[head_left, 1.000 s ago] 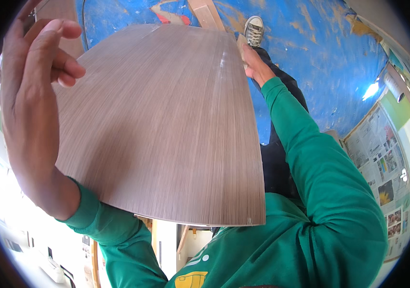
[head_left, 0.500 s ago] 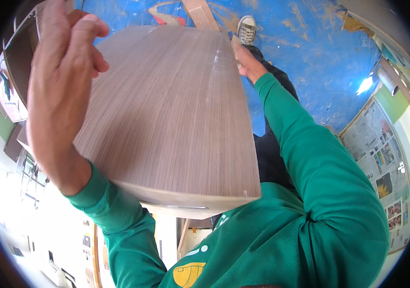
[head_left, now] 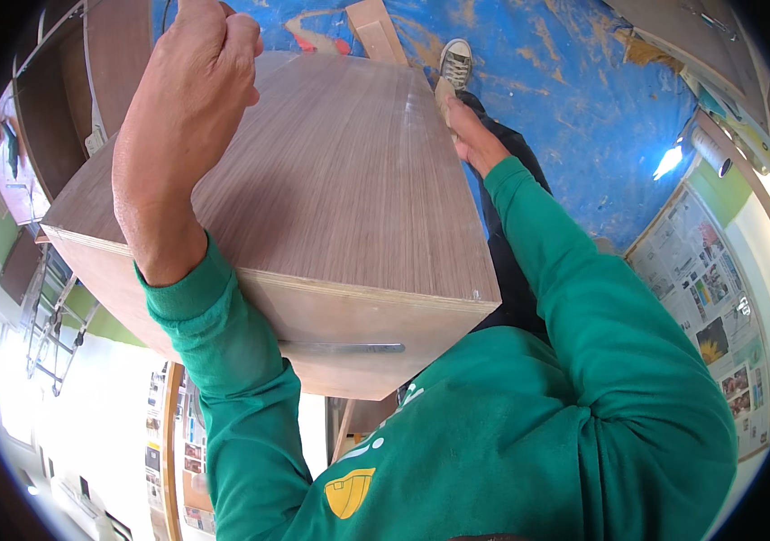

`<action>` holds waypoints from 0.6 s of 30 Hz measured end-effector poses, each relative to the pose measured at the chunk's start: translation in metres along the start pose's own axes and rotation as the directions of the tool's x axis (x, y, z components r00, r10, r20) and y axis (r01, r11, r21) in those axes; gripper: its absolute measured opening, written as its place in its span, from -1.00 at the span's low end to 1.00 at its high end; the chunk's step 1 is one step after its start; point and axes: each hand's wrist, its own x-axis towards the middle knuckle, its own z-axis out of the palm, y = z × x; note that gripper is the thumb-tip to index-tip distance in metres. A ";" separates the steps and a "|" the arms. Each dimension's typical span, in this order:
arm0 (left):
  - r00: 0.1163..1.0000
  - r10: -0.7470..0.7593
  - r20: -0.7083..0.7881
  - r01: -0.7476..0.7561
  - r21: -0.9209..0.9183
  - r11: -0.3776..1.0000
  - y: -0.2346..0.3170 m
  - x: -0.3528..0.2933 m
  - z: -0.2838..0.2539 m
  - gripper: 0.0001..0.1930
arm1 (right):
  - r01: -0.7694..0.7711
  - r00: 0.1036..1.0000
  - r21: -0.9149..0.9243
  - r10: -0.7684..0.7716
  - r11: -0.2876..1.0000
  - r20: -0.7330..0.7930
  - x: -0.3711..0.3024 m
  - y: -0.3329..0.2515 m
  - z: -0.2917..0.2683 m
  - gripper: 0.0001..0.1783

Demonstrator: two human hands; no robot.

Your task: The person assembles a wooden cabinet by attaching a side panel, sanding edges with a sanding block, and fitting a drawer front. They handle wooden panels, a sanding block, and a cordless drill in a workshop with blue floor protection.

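In the head view, a large box with a grey-brown wood-grain top panel (head_left: pixel 340 171) and pale plywood near side (head_left: pixel 367 320) sits before the person's torso, above a stained blue floor sheet (head_left: pixel 574 117). The left hand (head_left: pixel 194 113) is raised over the panel's left part; its fingers bend, partly hidden, and I cannot tell how far they close. The right hand (head_left: pixel 473 133) grips a flat tan block (head_left: pixel 444 101) at the panel's far right edge, near a dark lace-up sneaker with a white toe (head_left: pixel 456 63).
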 end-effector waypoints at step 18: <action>0.991 0.054 0.125 -0.034 -0.162 0.986 -0.050 0.015 0.007 -0.55 | 0.027 0.999 0.023 -0.026 0.999 -0.042 -0.107 0.009 0.019 -0.29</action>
